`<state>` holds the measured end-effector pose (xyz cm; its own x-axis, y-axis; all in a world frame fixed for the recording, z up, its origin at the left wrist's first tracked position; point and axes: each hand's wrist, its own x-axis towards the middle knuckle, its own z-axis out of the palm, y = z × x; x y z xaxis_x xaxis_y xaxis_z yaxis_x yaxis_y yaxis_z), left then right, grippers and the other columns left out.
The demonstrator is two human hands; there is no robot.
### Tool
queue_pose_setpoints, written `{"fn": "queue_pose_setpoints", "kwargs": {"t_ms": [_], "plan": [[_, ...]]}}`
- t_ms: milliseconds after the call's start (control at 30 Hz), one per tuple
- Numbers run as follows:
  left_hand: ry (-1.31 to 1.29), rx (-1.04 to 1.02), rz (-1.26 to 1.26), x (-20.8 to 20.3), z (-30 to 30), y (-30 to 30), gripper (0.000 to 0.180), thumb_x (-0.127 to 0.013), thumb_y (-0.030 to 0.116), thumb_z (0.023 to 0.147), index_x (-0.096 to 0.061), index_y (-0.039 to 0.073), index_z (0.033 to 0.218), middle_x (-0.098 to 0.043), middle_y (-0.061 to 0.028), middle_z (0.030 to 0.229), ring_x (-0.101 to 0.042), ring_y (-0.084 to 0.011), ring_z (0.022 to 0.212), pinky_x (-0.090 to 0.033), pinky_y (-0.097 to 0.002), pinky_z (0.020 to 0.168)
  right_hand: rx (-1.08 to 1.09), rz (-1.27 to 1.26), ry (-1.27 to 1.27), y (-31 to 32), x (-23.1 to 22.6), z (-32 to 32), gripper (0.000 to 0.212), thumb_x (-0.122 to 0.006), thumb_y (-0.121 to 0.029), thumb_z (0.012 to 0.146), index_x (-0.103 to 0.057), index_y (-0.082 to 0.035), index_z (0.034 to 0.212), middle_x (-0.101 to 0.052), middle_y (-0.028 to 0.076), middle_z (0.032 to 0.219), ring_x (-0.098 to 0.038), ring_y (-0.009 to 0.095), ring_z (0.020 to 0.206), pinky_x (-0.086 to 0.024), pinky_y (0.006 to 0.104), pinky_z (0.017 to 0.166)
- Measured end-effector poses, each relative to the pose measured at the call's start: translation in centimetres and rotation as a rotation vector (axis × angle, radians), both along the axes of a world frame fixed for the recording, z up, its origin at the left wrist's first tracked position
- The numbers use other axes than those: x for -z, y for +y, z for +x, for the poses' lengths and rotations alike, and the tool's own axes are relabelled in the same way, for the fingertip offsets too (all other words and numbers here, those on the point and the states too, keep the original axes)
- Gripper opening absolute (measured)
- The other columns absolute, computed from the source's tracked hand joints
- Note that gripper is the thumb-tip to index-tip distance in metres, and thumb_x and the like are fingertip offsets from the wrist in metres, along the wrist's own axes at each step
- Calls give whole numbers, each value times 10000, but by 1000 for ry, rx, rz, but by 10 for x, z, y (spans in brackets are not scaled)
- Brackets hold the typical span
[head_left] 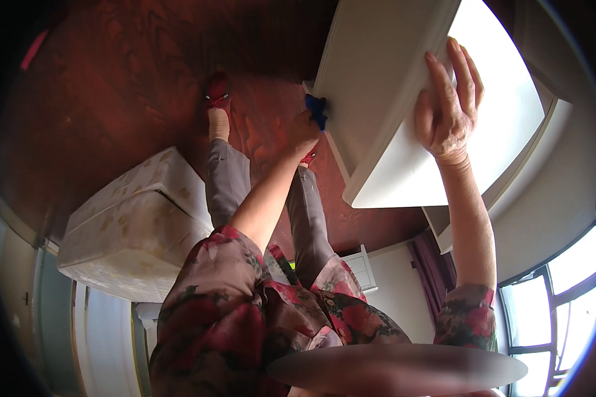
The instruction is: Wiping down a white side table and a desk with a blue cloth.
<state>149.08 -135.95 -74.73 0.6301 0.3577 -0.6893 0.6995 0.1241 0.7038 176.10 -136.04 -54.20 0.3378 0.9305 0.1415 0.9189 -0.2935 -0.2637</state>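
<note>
White cabinet (387, 99) panels catch strong light along the top, where the person's right hand (449, 116) lies open near the cabinet's edge, fingers apart and holding nothing. The left hand (304, 130) is closed around a blue cloth (316, 111), bunched low beside the cabinet's upright face, close to its bottom edge; whether the cloth presses on the panel, one cannot tell. Reddish-brown wooden floor (146, 86) spreads left of the cabinet. On it, also left of the cabinet, are the person's red shoes (217, 92), the nearer one just beside the cabinet's base and partly hidden by the left hand. Farther left, well apart from the cabinet, sits a pale patterned mattress (129, 225). Below the cabinet in the view hangs a purple curtain (434, 271), and a bright window (553, 304) shows lower right of the cabinet.
</note>
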Motion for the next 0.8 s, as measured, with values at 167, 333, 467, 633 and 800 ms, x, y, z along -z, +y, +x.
{"fn": "queue_pose_setpoints", "kwargs": {"t_ms": [167,333,467,633,800], "plan": [[140,-348,-489,-75,17,-2,291,-387,-4,838,-586,23,1048,-640,-103,942,-628,-242,845,-521,-361,765,17,60,-7,-5,6,0,470,-545,-92,769,-620,-114,1232,-505,156,1369,-462,322,1275,-351,414,1073],[162,-920,-880,-148,12,-5,328,-381,7,882,-497,50,1186,-549,-92,1156,-566,-192,1015,-515,-392,889,-17,97,143,-3,3,2,540,-584,-40,702,-551,21,1237,-480,283,1328,-452,442,1248,-361,523,1041],[122,-870,-885,-156,4,-8,288,-395,-16,884,-517,15,1143,-583,-116,1171,-584,-239,1095,-496,-459,954,-11,187,78,-16,20,8,495,-609,-63,718,-574,-23,1210,-465,230,1354,-454,424,1232,-385,509,1027],[17,-758,-929,-172,-2,-14,268,-373,-45,867,-492,-82,1104,-608,-149,1135,-605,-267,1064,-476,-482,1000,172,171,85,-35,30,-11,473,-611,-104,776,-555,-55,1244,-465,198,1355,-446,373,1240,-364,473,1040],[59,-415,-677,-203,11,-13,309,-329,-2,885,-550,-40,1097,-652,-126,1013,-654,-250,971,-530,-375,920,438,263,602,-91,-12,-113,510,-651,-21,791,-515,-81,1280,-482,194,1320,-528,397,1146,-477,440,936]]}}
